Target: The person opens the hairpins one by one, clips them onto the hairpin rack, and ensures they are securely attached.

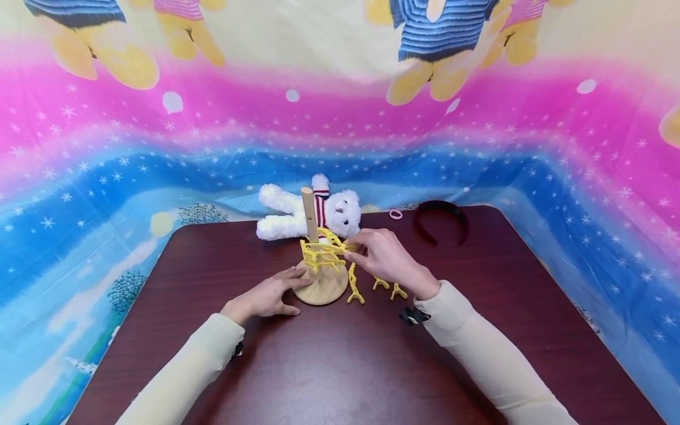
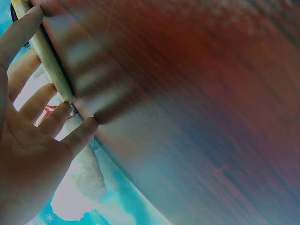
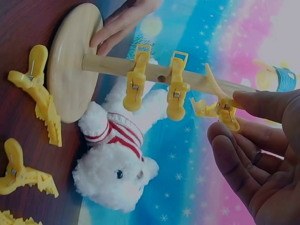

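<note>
"Right wrist view: how is the held clip (image 3: pixel 227 110) looking?"

"Yellow, with a metal spring at its middle; its jaws are being held apart, just beside the post of the wooden stand (image 3: pixel 70 70)."

"Where is it lying relative to the fingers?"

"Between the thumb and fingertips of the right hand (image 3: pixel 269 159): it is being pinched there, leaving only a clip-wide gap. Whether the post is being touched cannot be told. The base of the stand is being touched by the left hand (image 1: pixel 268 295), its fingers lying extended and nothing being gripped."

"How many are being counted?"

"Six clips: one is being held, two clamped clips (image 3: pixel 177 86) are being carried on the post, and three loose clips (image 1: pixel 355 286) are lying right of the stand. One plush bear (image 1: pixel 342 212) is lying behind the stand; one headband (image 1: pixel 442 206) and one pink ring (image 1: pixel 395 218) are lying behind it, rightward."
</note>
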A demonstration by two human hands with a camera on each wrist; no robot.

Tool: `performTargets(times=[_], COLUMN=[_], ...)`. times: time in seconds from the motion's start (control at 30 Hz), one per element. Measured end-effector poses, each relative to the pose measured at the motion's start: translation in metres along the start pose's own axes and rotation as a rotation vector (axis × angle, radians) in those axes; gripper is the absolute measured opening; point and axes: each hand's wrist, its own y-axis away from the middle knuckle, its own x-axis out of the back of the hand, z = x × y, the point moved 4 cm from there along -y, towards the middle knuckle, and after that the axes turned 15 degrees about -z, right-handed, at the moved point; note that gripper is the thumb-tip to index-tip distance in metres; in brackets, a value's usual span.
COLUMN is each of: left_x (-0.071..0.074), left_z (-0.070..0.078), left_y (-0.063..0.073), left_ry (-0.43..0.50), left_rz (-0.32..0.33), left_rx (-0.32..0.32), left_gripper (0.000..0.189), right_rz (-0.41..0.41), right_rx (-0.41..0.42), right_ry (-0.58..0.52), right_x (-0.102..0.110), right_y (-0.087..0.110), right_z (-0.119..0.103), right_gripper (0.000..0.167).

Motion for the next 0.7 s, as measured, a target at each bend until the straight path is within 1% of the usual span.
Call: performTargets(times=[0.17,0.33,0.53,0.7], left_x=[0.0,0.001,0.001,0.001], left_z=[0.0,0.0,0.0,-0.001], left_y=[0.0,0.0,0.0,0.0], left_ry=[0.003,0.0,0.0,0.007], left_rz=[-0.009,-0.012,-0.01,-0.012], left_rx=[0.006,0.003,0.001,0.006], left_gripper=[0.074,0.074,0.073,0.073], right_rz=[-0.007,-0.014,-0.022,-0.024], right_rx=[0.016,0.01,0.003,0.017], right_ry=[-0.01,-0.006,0.0,0.002], right_x=[-0.003,-0.006,-0.009,-0.011], right_y=[-0.01,-0.016,-0.022,-0.025], right_z=[-0.003,-0.004,-0.005,-0.006], right_gripper=[0.008,0.009,0.015,0.012])
